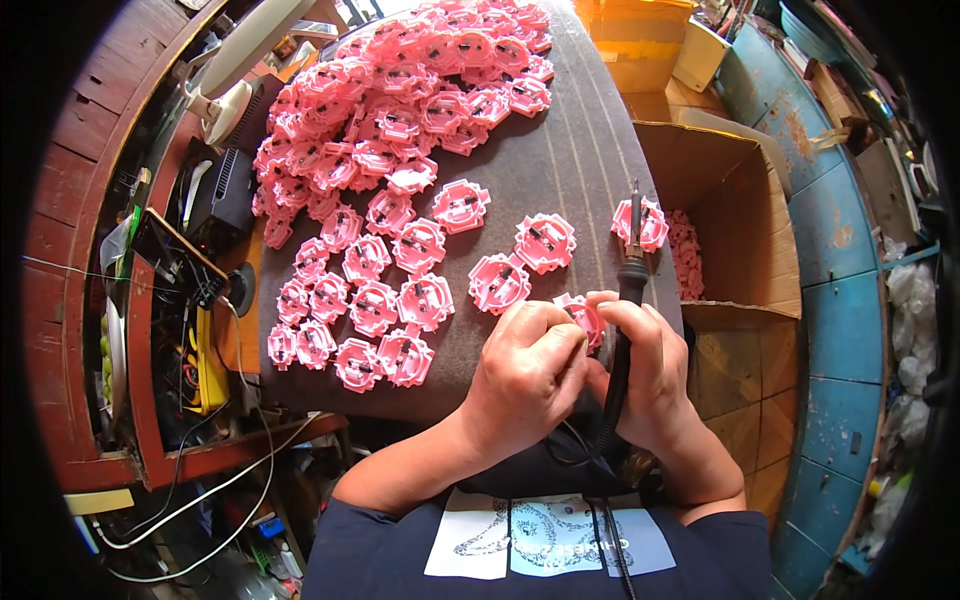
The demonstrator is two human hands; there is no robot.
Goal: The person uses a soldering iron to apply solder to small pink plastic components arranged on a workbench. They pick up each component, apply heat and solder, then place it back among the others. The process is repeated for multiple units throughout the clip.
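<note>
My right hand (pixel 648 372) is wrapped round a soldering iron (pixel 631 285), its black handle upright and its metal tip pointing away from me. Close beside it, my left hand (pixel 530 368) is closed in a pinch; whatever its fingertips hold is hidden. Between the two hands a pink plastic part (pixel 584 320) shows, partly covered by my fingers. Just beyond lie two similar pink parts, one nearer (pixel 499 283) and one farther (pixel 545 243), with dark strips across their middles. Another pink part (pixel 650 226) sits behind the iron's tip at the table's right edge.
A large heap of pink parts (pixel 400 110) covers the far left of the dark table (pixel 590 130), with several laid out nearer. An open cardboard box (pixel 745 190) holding pink parts stands to the right. Blue cabinets (pixel 835 330) line the right side. Cables (pixel 270 450) hang at the left.
</note>
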